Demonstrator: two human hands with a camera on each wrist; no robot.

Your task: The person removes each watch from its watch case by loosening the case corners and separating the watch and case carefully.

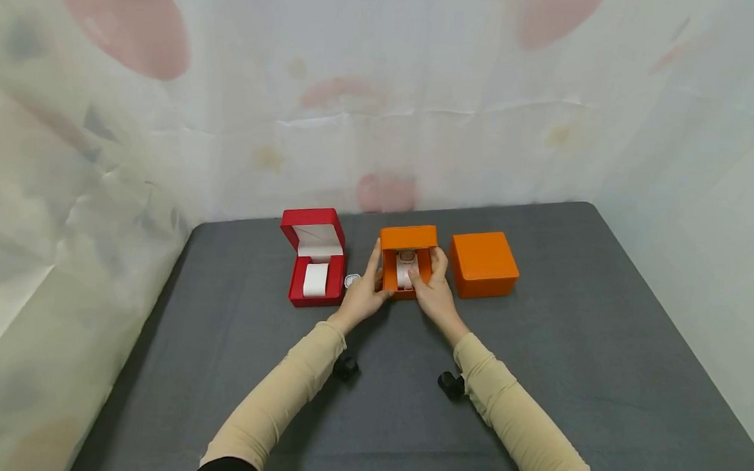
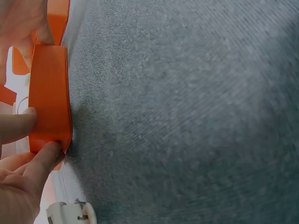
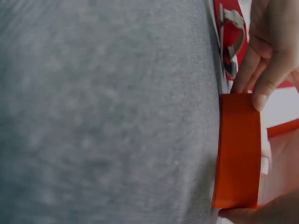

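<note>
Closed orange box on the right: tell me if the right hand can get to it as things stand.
Probably yes. The closed orange box sits just beside the right hand, with only bare table between them. But that hand grips the open orange box and would have to let go first.

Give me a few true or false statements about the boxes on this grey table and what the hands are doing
1. Both hands hold the open orange box. True: the left hand and the right hand grip its sides.
2. The red box is closed. False: its lid stands open, with a white cushion inside.
3. A closed orange box sits beside the right hand. True.
4. The red box sits between the two orange boxes. False: it is at the left end of the row.
5. The open orange box is empty. False: a watch on a white cushion sits inside.
</note>
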